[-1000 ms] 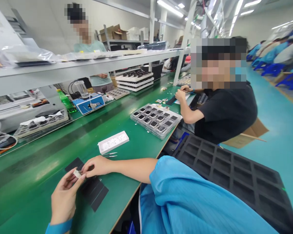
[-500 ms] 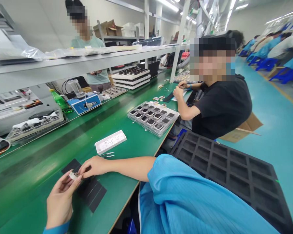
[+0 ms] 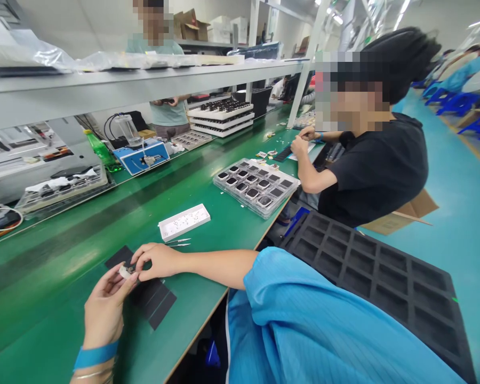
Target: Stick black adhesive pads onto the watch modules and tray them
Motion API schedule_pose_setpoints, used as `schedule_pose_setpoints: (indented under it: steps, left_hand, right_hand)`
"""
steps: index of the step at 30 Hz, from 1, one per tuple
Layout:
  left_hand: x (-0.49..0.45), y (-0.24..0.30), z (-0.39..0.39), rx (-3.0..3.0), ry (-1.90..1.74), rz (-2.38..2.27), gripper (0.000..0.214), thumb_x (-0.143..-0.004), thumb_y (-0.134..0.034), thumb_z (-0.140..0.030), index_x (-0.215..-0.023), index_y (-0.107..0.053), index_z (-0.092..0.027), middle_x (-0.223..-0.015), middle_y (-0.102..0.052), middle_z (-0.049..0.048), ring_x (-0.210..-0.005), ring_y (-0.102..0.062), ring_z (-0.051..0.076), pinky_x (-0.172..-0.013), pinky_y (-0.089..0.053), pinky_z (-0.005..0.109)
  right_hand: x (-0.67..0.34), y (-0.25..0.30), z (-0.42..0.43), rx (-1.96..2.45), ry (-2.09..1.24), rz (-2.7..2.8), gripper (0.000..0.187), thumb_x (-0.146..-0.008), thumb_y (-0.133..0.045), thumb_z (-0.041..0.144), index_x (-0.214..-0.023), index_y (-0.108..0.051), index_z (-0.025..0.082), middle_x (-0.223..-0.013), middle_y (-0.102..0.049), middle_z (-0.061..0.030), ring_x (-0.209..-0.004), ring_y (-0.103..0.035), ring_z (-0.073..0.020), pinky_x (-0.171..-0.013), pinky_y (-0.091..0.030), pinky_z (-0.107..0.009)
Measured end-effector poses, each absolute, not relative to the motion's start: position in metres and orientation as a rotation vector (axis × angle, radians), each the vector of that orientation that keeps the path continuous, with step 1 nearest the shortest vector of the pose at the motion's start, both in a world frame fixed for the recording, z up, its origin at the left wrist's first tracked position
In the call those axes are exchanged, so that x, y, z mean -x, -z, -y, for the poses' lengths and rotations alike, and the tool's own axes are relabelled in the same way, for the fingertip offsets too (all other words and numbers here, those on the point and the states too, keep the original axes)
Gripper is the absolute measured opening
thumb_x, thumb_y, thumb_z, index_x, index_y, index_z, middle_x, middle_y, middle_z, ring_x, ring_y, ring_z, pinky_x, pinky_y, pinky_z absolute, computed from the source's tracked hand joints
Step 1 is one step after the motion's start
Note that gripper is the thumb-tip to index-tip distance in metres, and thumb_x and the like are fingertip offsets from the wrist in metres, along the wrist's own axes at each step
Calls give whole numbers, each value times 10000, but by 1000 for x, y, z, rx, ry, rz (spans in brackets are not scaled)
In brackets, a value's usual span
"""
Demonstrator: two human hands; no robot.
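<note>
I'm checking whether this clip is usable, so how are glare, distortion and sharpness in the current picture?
Head view: pale glare streaks the green table; head view: wide-angle stretch makes the blue sleeve loom large; head view: left hand and right hand fairly clear, the pale part too small for detail; head view: distant stools look soft.

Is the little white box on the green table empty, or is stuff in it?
Not empty: the white box is open on top, and tiny dark bits lie scattered inside. They're too small to identify.
</note>
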State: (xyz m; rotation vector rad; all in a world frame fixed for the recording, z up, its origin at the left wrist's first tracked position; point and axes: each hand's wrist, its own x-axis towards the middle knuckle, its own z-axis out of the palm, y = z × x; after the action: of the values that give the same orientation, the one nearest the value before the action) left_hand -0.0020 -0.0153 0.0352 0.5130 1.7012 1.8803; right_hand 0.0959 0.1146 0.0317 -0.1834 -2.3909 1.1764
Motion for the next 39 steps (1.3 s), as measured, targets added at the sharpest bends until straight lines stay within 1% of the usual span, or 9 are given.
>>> schedule_pose_setpoints:
  steps: [4, 10, 14, 17, 20, 24, 32, 36, 39]
  left_hand:
    - [2, -36, 16, -510, -1867, -1702, 635, -409, -896, -190, -1007, -683, -167, -867, -701, 15, -734, -673, 102, -660, -583, 139]
    - [2, -41, 16, -512, -1875, -1680, 623, -456, -860, -148, -1040, -642, -170, -803, -703, 21, -700, -676, 113, -638, -585, 152]
    - [0, -43, 16, -493, -1895, -1680, 561, -509, -820, -106, -1031, -625, -171, -790, -699, 23, -720, -683, 123, -643, -587, 160]
    - [-1, -45, 16, -485, -1888, -1689, 530, -554, -793, -78, -1045, -618, -172, -791, -697, 24, -719, -684, 121, -648, -588, 160]
    - [-2, -45, 16, -468, -1876, -1705, 504, -585, -765, -47, -1050, -616, -171, -785, -690, 21, -704, -683, 115, -647, -586, 155]
    - [-1, -44, 15, -474, -1870, -1716, 500, -609, -755, -36, -1068, -614, -173, -791, -681, 12, -710, -684, 109, -649, -583, 146]
    - [-3, -45, 16, -463, -1855, -1735, 499, -615, -759, -47, -1074, -613, -174, -807, -691, 13, -705, -686, 106, -658, -577, 144]
    - [-2, -45, 16, -472, -1848, -1722, 510, -596, -768, -47, -1063, -610, -176, -807, -702, 19, -702, -690, 114, -654, -579, 146]
    - [-2, -46, 17, -468, -1861, -1717, 513, -592, -767, -44, -1061, -610, -179, -805, -704, 20, -692, -689, 113, -653, -581, 145]
  right_hand:
    - [-94, -30, -118, 204, -1185, 2399, 57, -724, -743, 110, -738, -695, 135, -1133, -642, -67, -1043, -630, -180, -984, -448, -269]
    - [-93, -34, -129, 223, -1119, 2365, 53, -743, -729, 107, -732, -699, 150, -1065, -656, -41, -996, -631, -132, -982, -422, -219]
    - [-102, -47, -148, 401, -829, 2401, 44, -764, -716, 158, -723, -698, 158, -987, -677, -35, -1000, -616, -158, -970, -410, -251]
    - [-111, -58, -166, 677, -581, 2479, 82, -814, -659, 235, -793, -714, 178, -1032, -685, -35, -1009, -603, -192, -942, -417, -303]
    - [-118, -66, -179, 951, -444, 2542, 149, -842, -582, 245, -861, -717, 184, -1062, -685, -55, -1028, -605, -235, -891, -434, -353]
    - [-125, -72, -186, 1105, -436, 2564, 172, -824, -552, 223, -863, -707, 159, -1031, -688, -98, -994, -628, -265, -869, -444, -392]
    - [-129, -74, -194, 1218, -510, 2606, 123, -789, -588, 240, -809, -672, 153, -950, -707, -107, -949, -655, -280, -900, -436, -439]
    - [-128, -77, -187, 1224, -506, 2575, 194, -853, -545, 273, -765, -656, 141, -914, -701, -112, -924, -657, -266, -917, -430, -444]
    - [-145, -88, -179, 1105, -396, 2301, 271, -955, -445, 305, -861, -654, 159, -995, -681, -91, -995, -629, -201, -983, -415, -377]
